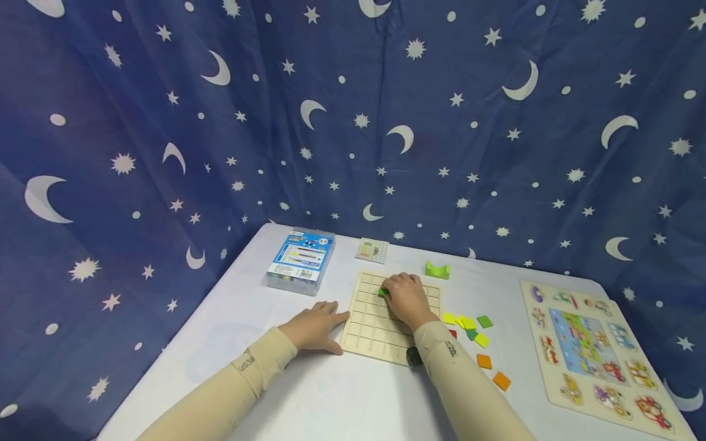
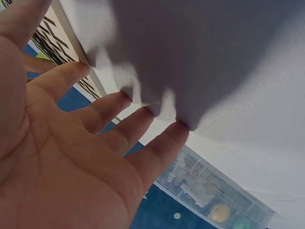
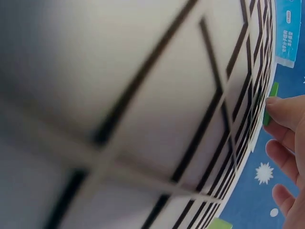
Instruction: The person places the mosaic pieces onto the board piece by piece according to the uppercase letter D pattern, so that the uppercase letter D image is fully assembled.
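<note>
A pale wooden board (image 1: 371, 334) with a square grid lies on the white table. My right hand (image 1: 407, 300) is over its upper part and pinches a green square tile (image 1: 382, 293) between thumb and fingers. The right wrist view shows the tile (image 3: 272, 107) edge-on, close to the grid. My left hand (image 1: 315, 326) rests on the table at the board's left edge, fingers spread. In the left wrist view, the fingertips of the left hand (image 2: 90, 138) touch the white cloth, with one finger right by the board's rim.
Right of the board lie loose yellow tiles (image 1: 469, 323), orange tiles (image 1: 484, 361) and green tiles (image 1: 485, 321). Behind stand a clear box (image 1: 300, 260), a pattern card (image 1: 372, 250) and a green holder (image 1: 437, 271). A vehicle puzzle board (image 1: 598, 349) lies far right.
</note>
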Demonstrator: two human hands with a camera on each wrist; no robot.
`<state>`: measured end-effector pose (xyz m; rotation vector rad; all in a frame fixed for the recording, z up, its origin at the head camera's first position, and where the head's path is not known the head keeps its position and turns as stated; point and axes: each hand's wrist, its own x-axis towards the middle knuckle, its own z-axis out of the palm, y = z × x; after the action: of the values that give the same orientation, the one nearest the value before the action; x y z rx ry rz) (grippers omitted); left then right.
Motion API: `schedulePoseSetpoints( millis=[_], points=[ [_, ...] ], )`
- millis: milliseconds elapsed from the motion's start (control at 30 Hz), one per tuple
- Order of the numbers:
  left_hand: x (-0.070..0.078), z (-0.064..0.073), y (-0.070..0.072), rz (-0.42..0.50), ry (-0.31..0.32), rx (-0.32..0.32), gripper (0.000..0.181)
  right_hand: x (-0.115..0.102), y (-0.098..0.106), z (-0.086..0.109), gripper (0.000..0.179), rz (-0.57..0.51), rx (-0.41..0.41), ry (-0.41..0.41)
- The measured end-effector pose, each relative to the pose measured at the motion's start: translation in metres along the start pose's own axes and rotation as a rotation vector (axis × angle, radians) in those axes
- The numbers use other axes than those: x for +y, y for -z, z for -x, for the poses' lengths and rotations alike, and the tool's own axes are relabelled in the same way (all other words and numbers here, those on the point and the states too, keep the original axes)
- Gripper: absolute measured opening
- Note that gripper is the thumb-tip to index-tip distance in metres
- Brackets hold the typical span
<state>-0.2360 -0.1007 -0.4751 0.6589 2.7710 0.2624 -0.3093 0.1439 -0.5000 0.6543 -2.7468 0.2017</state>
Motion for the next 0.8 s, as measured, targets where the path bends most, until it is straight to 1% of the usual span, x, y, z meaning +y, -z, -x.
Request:
schedulePoseSetpoints(
  millis=[233, 533, 800],
  points=[
    [-0.002, -0.001, -0.004, -0.023, 0.003, 0.003, 0.088, -0.004, 0.0, -0.011, 0.011, -0.008, -0.012, 0.019],
    [-0.003, -0.001, -0.003, -0.027, -0.015, 0.018, 0.087, -0.008, -0.003, -0.017, 0.01, 0.013, -0.038, 0.039],
    [-0.003, 0.0, 0.0, -0.018, -0.016, 0.024, 0.086, -0.008, -0.008, -0.023, 0.009, 0.051, -0.036, 0.044]
  ],
)
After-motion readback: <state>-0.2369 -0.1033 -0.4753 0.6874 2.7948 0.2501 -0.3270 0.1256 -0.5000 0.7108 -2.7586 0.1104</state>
